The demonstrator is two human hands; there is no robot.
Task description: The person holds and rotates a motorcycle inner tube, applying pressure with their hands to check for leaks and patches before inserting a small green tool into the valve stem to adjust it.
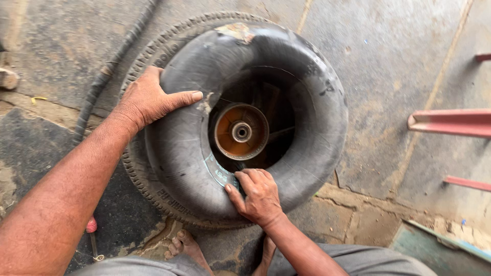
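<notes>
My left hand [148, 99] lay flat, fingers spread, on the inner tube [184, 148]; my right hand [258, 197] pinched its inner edge, beside the orange hub [227, 135].

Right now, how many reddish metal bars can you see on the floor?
3: one at the top right edge, a large one below it, one lower right. More may lie outside the view.

both hands [148, 99] pressing inner tube [307, 128], tyre [140, 174] beneath, probably flat
</notes>
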